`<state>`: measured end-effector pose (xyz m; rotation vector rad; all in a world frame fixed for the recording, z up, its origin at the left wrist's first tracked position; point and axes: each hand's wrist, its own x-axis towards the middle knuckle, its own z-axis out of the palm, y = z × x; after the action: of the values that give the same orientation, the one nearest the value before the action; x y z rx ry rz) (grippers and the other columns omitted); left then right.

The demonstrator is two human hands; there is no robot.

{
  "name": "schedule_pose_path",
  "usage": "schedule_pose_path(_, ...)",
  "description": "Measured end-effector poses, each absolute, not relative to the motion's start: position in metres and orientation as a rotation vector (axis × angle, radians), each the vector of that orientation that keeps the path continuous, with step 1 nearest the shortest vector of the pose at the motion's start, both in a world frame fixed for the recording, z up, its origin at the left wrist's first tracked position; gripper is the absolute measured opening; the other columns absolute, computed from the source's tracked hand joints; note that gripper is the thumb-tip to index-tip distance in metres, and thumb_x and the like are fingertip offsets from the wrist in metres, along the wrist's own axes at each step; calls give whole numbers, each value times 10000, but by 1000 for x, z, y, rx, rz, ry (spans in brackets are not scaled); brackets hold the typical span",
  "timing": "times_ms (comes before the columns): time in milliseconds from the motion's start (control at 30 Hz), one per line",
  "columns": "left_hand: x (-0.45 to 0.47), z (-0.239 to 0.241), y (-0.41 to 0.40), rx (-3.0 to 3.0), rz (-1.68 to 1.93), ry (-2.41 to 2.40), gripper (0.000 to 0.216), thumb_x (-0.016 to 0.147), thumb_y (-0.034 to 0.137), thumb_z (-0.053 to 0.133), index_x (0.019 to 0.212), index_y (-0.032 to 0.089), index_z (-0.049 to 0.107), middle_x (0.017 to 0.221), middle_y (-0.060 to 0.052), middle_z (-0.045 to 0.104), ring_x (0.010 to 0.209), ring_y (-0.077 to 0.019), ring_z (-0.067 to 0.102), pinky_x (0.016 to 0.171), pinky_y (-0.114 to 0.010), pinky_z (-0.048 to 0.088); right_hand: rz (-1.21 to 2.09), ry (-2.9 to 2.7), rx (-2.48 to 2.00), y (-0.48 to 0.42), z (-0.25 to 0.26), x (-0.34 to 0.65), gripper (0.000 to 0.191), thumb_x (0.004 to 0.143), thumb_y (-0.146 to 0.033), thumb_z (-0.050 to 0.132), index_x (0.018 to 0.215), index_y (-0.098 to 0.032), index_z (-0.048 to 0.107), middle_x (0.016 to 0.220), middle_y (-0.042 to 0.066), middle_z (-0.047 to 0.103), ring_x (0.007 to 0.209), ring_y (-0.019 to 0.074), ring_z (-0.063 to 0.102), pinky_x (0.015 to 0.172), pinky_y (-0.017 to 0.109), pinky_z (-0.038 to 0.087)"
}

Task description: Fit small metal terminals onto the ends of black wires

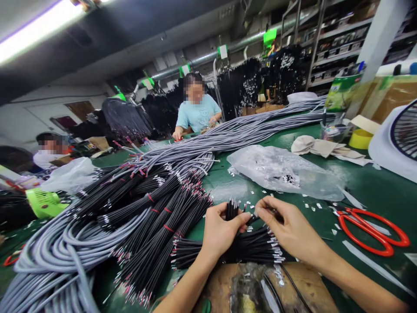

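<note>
My left hand is closed around a small bunch of short black cables, their ends pointing up. Between thumb and forefinger it pinches one cable's end. My right hand is closed too, fingertips pressed together at the tip of that black cable; any small piece in them is too small to make out. Below both hands lies a pile of black cables with white-tagged ends at the right. Left of it are more black cable bundles, tied with red bands.
Long grey cables cross the green table. A clear plastic bag lies ahead among scattered white bits, with red-handled scissors on the right. A white fan stands at the right edge. A co-worker sits opposite; another person is far left.
</note>
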<state>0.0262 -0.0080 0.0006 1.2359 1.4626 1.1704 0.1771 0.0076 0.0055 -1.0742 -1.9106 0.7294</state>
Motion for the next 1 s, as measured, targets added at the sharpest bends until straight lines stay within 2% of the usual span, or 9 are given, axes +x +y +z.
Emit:
schedule_pose_path(133,21,-5,-3,1368,1138,1434,242,662,330,670,589,109,608,539,-7,594,521,-110,532,549,-218,428,109,-1705,-1292,21,19,205,200,802,-280,447,689,-197,590,632,48,583,540,161,511,502,271,381)
schedule_pose_path(200,19,-6,-2,1348,1084,1376,289,690,378,642,621,98,626,548,-11,581,521,-102,526,544,-215,434,-129,-1668,-1447,31,16,218,197,780,-233,469,877,-188,635,775,79,618,647,210,557,551,311,389)
schedule_pose_path(233,18,-6,-1,1304,1058,1344,311,693,401,634,652,92,633,551,-10,573,506,-95,520,526,-211,434,-142,-1660,-1454,35,11,221,237,776,-234,488,957,-192,635,837,84,623,687,221,566,568,318,397)
schedule_pose_path(333,17,-5,-1,1208,1014,1307,362,670,434,647,700,74,631,576,-22,578,472,-84,513,486,-204,433,205,-1840,-1252,37,-3,216,213,790,-279,535,943,-216,669,878,66,641,740,201,582,609,300,434)
schedule_pose_path(400,18,-4,-2,1225,1020,1342,349,653,420,665,641,75,607,546,-22,571,448,-80,503,467,-198,423,441,-1911,-1135,31,-8,204,180,794,-269,544,888,-220,689,817,45,650,702,173,584,604,281,445)
schedule_pose_path(500,18,-3,-4,1263,1044,1373,305,649,380,675,606,94,580,483,9,539,419,-78,487,446,-191,410,619,-1920,-1072,21,-7,186,189,794,-212,541,912,-218,689,742,20,640,622,138,561,568,253,437)
schedule_pose_path(633,20,-2,-6,1255,1086,1390,254,618,329,700,628,102,586,496,20,541,416,-80,490,432,-191,413,710,-1938,-994,14,0,179,222,799,-171,527,945,-214,689,673,2,609,565,112,524,525,225,405)
schedule_pose_path(800,23,3,-8,1211,1118,1406,250,604,324,703,581,113,571,429,19,533,370,-84,475,404,-195,405,719,-1932,-994,12,0,181,226,823,-231,504,944,-198,692,621,0,582,514,107,495,476,222,383)
schedule_pose_path(1000,22,4,-7,1235,1184,1411,233,621,320,691,604,116,578,458,24,538,388,-88,497,415,-193,417,618,-1957,-1099,12,-5,180,300,831,-372,497,1063,-233,628,907,41,643,777,167,593,685,271,461)
